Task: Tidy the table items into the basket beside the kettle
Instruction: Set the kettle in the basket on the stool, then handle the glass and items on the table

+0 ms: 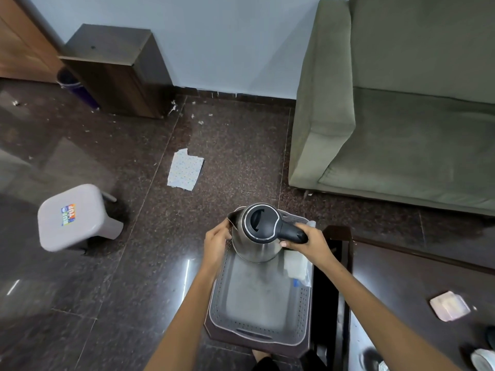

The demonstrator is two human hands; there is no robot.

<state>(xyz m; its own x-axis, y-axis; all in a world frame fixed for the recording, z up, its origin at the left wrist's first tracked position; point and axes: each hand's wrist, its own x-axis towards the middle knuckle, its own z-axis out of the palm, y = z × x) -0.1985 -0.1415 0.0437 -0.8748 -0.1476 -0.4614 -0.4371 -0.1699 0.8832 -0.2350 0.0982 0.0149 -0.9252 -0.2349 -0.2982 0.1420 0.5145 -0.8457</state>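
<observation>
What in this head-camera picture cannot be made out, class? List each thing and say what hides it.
1. Kettle base: whether it rests in the basket or is held above it, hidden by its own body.
2. White items in the basket: partly under the right hand and kettle; type unclear.
3. Objects at the bottom right corner: cut off by the frame edge.
4. Stool sticker: too small to read.

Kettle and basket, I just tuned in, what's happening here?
A person holds the steel kettle over the far end of the grey basket: right hand wrapped around the black handle, left hand steadying the body by the spout. The basket holds only a clear packet along its right side. A small wrapped item waits on the dark table.
</observation>
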